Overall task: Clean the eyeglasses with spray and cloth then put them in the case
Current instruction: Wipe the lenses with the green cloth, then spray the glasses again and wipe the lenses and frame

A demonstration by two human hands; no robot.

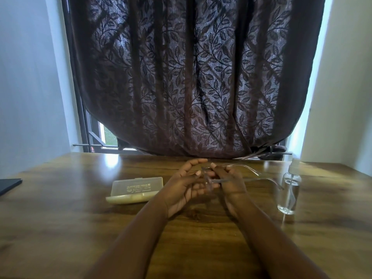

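Head view: we see both hands meeting mid-table on the eyeglasses [209, 179]. The right hand [227, 181] pinches the frame, temples pointing right toward the spray bottle [289, 190]. The left hand [186, 183] has its fingers loosely curved beside the lenses; whether it grips them we cannot tell. No cloth is visible. We judge the step as handling before spraying; next calls for reaching right to the bottle. The case [136, 189] lies closed, left of the hands. The wooden table [60, 228] faces a dark leaf-patterned curtain [191, 77] between pale walls.
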